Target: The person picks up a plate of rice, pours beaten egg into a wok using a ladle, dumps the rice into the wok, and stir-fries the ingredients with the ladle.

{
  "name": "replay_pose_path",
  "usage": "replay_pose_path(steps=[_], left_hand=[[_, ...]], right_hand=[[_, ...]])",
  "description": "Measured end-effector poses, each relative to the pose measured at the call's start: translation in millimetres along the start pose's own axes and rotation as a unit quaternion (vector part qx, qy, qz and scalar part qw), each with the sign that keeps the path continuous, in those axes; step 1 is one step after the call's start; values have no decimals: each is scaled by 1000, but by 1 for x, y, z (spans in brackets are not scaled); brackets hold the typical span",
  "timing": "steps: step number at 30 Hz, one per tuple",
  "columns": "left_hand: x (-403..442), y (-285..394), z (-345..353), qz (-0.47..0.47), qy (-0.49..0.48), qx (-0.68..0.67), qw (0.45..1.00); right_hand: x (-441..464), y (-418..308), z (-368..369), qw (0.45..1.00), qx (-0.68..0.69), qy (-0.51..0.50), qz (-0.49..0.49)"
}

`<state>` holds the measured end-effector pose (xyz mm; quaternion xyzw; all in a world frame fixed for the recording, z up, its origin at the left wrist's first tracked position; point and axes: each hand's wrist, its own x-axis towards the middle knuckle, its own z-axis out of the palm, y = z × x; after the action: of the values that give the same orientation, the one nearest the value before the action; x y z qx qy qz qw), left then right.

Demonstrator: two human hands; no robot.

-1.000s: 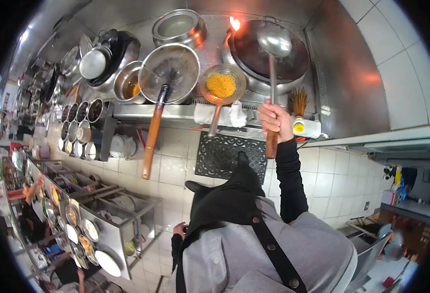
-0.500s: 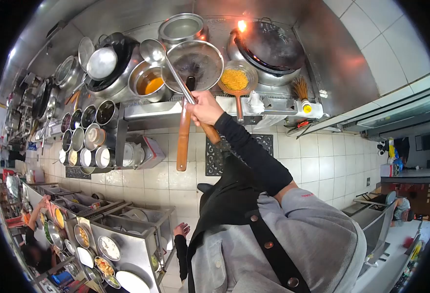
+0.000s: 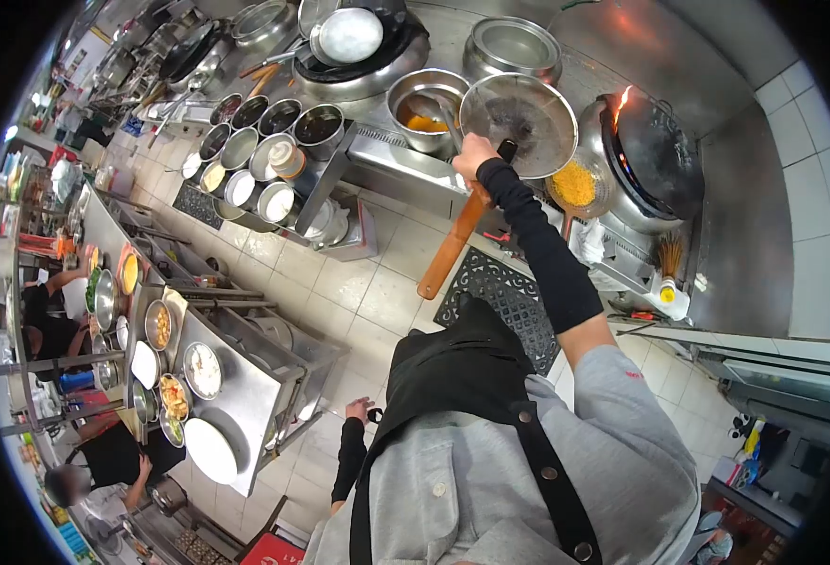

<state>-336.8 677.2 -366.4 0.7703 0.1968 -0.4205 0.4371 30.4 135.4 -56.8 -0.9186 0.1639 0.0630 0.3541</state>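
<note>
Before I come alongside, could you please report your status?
Right hand gripping ladle; left hand low, off it. Ladle head inside pot with orange contents. Wide wooden-handled utensil close beside, possibly in the way.

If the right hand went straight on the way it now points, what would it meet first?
Beyond the ladle it grips, the right hand would probably meet the near rim of the pot with orange liquid; depth is unclear, so it might pass above.

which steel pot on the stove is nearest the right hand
The steel pot with orange contents, beyond the right hand; the other pot is farther, behind the mesh strainer.
</note>
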Motion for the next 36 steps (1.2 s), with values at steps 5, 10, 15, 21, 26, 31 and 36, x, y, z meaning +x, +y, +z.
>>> replay_pose_path(steps=[5, 10, 15, 21, 26, 31, 36], left_hand=[[8, -18, 7, 95, -2, 197, 976], [18, 5, 24, 76, 4, 110, 991], [75, -24, 49, -35, -5, -211, 977], [27, 66, 62, -102, 148, -172, 969], [11, 65, 51, -104, 199, -202, 953], [0, 29, -25, -15, 341, -431, 835], [-16, 39, -151, 69, 462, -554, 689]], right_hand=[[9, 11, -24, 998, -31, -32, -38], [-54, 37, -67, 985, 153, 81, -10], [-118, 98, -177, 973, -21, 223, 51], [-139, 321, -264, 887, -386, 232, 101], [-163, 394, -247, 906, -308, 222, 189], [-151, 386, -230, 945, 35, 199, 257], [-114, 424, -232, 925, -125, 288, 215]])
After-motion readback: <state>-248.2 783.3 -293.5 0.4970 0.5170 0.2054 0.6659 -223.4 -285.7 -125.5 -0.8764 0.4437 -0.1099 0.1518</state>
